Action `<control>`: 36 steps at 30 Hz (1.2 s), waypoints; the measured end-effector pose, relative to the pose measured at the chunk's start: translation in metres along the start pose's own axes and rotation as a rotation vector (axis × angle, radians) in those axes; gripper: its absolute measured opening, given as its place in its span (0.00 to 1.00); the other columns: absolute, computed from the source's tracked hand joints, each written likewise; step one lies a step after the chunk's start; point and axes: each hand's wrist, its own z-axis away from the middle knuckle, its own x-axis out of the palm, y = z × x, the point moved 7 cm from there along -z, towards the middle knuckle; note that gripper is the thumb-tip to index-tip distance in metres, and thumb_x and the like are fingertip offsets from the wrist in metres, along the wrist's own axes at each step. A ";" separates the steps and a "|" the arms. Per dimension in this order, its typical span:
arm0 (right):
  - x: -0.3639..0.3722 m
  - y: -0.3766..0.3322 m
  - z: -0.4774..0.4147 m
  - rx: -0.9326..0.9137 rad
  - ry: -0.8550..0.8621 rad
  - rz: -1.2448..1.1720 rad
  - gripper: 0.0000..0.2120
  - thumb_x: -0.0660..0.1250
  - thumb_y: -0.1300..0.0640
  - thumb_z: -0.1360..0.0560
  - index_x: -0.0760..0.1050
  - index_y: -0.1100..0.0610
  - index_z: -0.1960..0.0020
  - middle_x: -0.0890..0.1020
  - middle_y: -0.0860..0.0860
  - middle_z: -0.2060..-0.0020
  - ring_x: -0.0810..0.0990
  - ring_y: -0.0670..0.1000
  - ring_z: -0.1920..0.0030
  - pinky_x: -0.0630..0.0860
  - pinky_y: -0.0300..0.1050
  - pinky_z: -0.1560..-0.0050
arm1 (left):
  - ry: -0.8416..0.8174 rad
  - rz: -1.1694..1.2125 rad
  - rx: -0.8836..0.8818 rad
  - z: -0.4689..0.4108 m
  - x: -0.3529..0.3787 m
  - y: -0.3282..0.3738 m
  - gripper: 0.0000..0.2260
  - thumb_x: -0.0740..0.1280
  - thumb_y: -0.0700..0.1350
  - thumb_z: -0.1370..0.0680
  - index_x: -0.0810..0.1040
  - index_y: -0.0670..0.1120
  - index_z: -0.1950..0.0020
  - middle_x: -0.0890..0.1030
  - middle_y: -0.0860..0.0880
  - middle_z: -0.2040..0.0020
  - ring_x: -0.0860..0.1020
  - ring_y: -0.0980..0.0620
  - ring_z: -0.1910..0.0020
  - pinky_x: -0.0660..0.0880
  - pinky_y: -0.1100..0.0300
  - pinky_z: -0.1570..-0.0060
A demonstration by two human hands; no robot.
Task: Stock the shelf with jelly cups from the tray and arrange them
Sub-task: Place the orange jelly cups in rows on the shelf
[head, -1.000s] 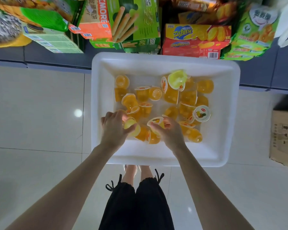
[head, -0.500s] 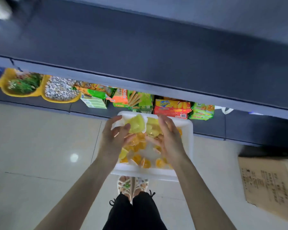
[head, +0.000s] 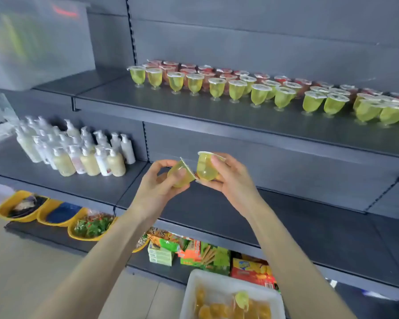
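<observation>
My left hand (head: 158, 189) grips a yellow-green jelly cup (head: 179, 174) tipped on its side, lid facing right. My right hand (head: 230, 178) holds a second yellow-green jelly cup (head: 205, 165) nearly upright. The two cups touch in front of the middle shelf (head: 286, 217). On the upper shelf (head: 171, 104) stand rows of green jelly cups (head: 235, 92) with red jelly cups (head: 207, 72) behind them. The white tray (head: 219, 282) sits on the floor at the bottom, holding several orange cups and one green cup (head: 242, 299).
White and cream pump bottles (head: 78, 150) crowd the left of the middle shelf. Yellow bowls (head: 55, 215) of goods and snack boxes (head: 194, 252) fill the bottom shelf. A translucent plastic box (head: 37, 40) stands at the upper left. The floor is pale tile.
Both hands have lifted from the tray, each carrying a yellow-green cup, up to the level of the middle shelf. My view has swung up from the floor to the shelves.
</observation>
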 end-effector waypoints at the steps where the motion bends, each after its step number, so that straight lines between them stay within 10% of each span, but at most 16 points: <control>1: 0.013 -0.013 -0.011 -0.028 -0.022 0.019 0.12 0.66 0.54 0.23 0.78 0.60 0.44 0.83 0.55 0.52 0.82 0.57 0.47 0.79 0.54 0.46 | 0.007 -0.014 0.027 -0.009 -0.009 0.018 0.18 0.73 0.47 0.32 0.74 0.43 0.46 0.81 0.47 0.54 0.80 0.49 0.52 0.79 0.55 0.49; 8: 0.100 -0.070 -0.092 -0.159 0.006 0.162 0.08 0.70 0.58 0.26 0.79 0.58 0.48 0.80 0.59 0.50 0.81 0.57 0.47 0.80 0.57 0.49 | 0.004 -0.244 0.155 -0.080 -0.084 0.112 0.28 0.75 0.53 0.40 0.74 0.52 0.41 0.80 0.47 0.51 0.80 0.52 0.55 0.77 0.58 0.51; 14: 0.148 -0.086 -0.154 -0.281 0.225 0.443 0.11 0.74 0.55 0.30 0.80 0.54 0.49 0.83 0.47 0.54 0.81 0.47 0.54 0.78 0.38 0.55 | -0.082 -0.498 0.259 -0.150 -0.137 0.153 0.10 0.75 0.42 0.30 0.80 0.48 0.50 0.80 0.45 0.54 0.78 0.52 0.60 0.76 0.62 0.58; 18: 0.158 -0.085 -0.188 -0.282 0.337 0.590 0.16 0.76 0.56 0.31 0.80 0.58 0.45 0.81 0.49 0.51 0.81 0.49 0.52 0.81 0.46 0.53 | -0.083 -0.692 0.363 -0.190 -0.157 0.167 0.15 0.75 0.53 0.36 0.80 0.52 0.53 0.82 0.50 0.52 0.80 0.53 0.57 0.75 0.63 0.54; 22: 0.164 -0.085 -0.219 -0.236 0.374 0.700 0.18 0.76 0.57 0.31 0.79 0.59 0.43 0.79 0.48 0.49 0.79 0.49 0.50 0.82 0.49 0.54 | -0.062 -0.773 0.384 -0.227 -0.168 0.170 0.10 0.75 0.43 0.31 0.79 0.49 0.52 0.81 0.53 0.56 0.78 0.53 0.58 0.72 0.71 0.58; 36: 0.165 -0.079 -0.283 -0.242 0.367 1.214 0.13 0.70 0.64 0.27 0.77 0.60 0.43 0.74 0.54 0.38 0.73 0.53 0.39 0.66 0.35 0.47 | -0.114 -1.019 0.372 -0.307 -0.161 0.157 0.16 0.74 0.40 0.30 0.79 0.41 0.43 0.77 0.41 0.42 0.78 0.44 0.46 0.74 0.58 0.44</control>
